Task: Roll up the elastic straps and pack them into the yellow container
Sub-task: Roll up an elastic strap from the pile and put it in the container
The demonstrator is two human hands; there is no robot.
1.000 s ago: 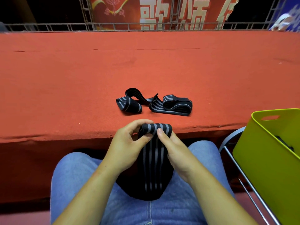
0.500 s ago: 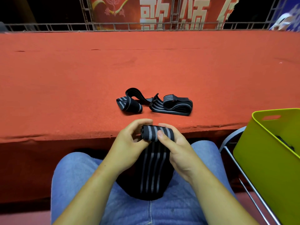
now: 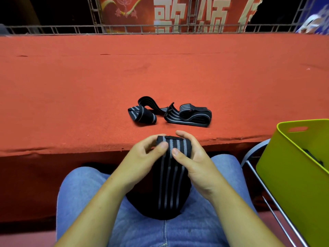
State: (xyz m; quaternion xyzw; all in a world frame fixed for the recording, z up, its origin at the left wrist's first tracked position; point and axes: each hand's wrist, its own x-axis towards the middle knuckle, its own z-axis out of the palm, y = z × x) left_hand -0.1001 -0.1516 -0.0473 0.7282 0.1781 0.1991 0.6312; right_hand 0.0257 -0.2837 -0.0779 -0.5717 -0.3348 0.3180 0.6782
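Note:
A black elastic strap with grey stripes [image 3: 169, 184] hangs down over my lap, its top end wound into a small roll. My left hand [image 3: 142, 157] grips the roll's left end, thumb on its front. My right hand [image 3: 194, 157] holds the right end, thumb pressed on the stripes and fingers curled behind. On the red carpeted ledge lie a loosely unrolled strap [image 3: 142, 113] and a flat folded strap [image 3: 190, 115], side by side. The yellow container [image 3: 292, 175] stands at the right with something dark inside.
The red ledge [image 3: 89, 97] ends in a front edge just beyond my hands. A metal chair frame [image 3: 258, 175] carries the container. My knees in blue jeans [image 3: 85, 189] fill the foreground. A metal railing and a red banner [image 3: 178, 13] close off the back.
The roll at the strap's top has grown thicker as both hands turned it, and the hanging part has shortened a little. The straps on the ledge have not moved.

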